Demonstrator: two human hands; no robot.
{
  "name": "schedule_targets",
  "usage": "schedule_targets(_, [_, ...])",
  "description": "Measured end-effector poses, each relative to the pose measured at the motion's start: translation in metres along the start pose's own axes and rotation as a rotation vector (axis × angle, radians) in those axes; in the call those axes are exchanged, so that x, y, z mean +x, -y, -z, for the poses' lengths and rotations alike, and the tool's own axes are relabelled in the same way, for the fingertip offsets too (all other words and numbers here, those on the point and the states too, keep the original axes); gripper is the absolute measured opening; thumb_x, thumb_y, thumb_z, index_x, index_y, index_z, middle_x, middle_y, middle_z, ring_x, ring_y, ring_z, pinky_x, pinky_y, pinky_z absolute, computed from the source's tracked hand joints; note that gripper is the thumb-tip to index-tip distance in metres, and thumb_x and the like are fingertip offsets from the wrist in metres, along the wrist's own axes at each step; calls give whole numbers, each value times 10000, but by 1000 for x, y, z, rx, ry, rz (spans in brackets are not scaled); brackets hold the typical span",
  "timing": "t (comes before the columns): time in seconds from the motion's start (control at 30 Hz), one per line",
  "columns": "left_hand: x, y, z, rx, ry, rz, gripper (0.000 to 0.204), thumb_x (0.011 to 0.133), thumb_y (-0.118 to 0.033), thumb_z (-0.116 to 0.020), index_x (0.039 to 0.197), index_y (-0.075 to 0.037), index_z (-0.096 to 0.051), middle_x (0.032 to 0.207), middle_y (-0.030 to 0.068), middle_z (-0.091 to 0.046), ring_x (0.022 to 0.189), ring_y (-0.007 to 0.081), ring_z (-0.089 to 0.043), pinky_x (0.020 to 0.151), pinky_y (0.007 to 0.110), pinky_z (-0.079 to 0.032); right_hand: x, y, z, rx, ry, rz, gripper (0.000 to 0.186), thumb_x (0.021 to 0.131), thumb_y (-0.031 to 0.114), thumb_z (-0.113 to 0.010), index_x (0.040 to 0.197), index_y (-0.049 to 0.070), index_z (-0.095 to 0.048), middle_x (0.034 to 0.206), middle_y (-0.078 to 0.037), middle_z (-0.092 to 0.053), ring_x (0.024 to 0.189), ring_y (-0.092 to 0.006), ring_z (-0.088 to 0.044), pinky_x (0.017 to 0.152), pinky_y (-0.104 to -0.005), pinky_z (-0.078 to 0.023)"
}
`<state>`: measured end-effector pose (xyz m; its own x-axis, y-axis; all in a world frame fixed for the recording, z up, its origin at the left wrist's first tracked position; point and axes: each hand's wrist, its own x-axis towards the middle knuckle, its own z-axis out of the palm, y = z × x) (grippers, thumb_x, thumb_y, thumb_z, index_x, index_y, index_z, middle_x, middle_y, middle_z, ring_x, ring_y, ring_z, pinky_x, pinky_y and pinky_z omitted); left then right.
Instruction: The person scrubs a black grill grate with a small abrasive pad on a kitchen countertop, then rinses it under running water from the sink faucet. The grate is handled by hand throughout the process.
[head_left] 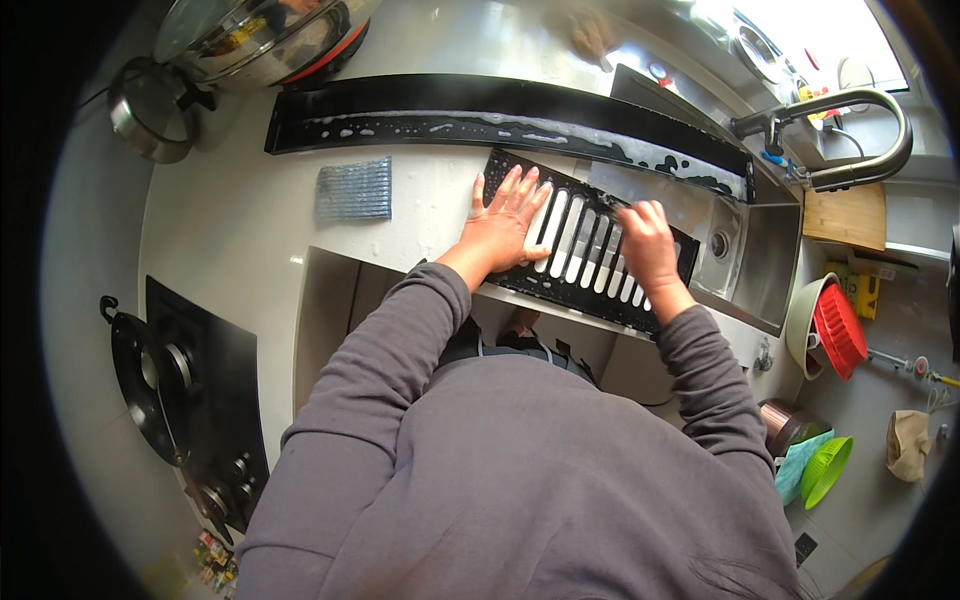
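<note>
Below, slotted panel (585,245); kitchen counter (240,190)

Small blurred thing (609,203) in the curled fingers (634,218) of the right hand (651,250), large pan (235,62) partly beyond the top edge

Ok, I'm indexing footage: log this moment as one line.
left hand: spread on black slotted panel | right hand: curled over panel, contents unclear | nearby: sudsy black trough, sink, grey-blue pad

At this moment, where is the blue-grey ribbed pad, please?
In the head view, the blue-grey ribbed pad lies on the pale counter, left of the person's left hand, just below the long black trough in the picture.
</note>
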<state>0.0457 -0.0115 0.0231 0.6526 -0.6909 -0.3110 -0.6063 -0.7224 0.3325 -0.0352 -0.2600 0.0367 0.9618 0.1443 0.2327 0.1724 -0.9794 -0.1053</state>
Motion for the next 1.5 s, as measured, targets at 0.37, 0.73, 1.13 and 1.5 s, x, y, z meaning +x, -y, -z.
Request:
schedule_targets(0.37, [0, 1, -5, 12, -26, -3, 995, 788, -674, -596, 1556, -234, -143, 1634, 32, -23, 1502, 233, 44, 1133, 622, 76, -3, -7, 8, -123, 176, -115, 171, 671, -42, -584, 819, 38, -615, 867, -113, -564, 923, -310, -554, 821, -356, -504])
schedule_targets(0.73, [0, -2, -1, 39, -8, 12, 976, 797, -681, -579, 1555, -244, -147, 1634, 13, -19, 1501, 219, 54, 1133, 626, 68, -8, -2, 5, -202, 236, -159, 173, 656, -64, -585, 801, 31, -593, 880, -123, -566, 939, -310, -549, 842, -358, -499])
schedule_targets(1.13, [0, 0, -4, 14, -23, -6, 986, 799, -675, -579, 1556, -220, -141, 1633, 28, -26, 1500, 228, 59, 1128, 621, 91, -11, -9, 1, -80, 180, -238, 167, 708, -49, -576, 840, 38, -631, 890, -123, -572, 948, -316, -547, 826, -386, -497])
schedule_targets(1.5, [2, 1, -8, 30, -44, -1, 995, 786, -692, -583, 1555, -242, -140, 1633, 18, -36, 1502, 221, 23, 1129, 629, 66, -27, 20, -16, 256, -15, -223, 21, 799, 24, -624, 798, 31, -605, 827, -138, -580, 883, -338, -550, 779, -411, -477])
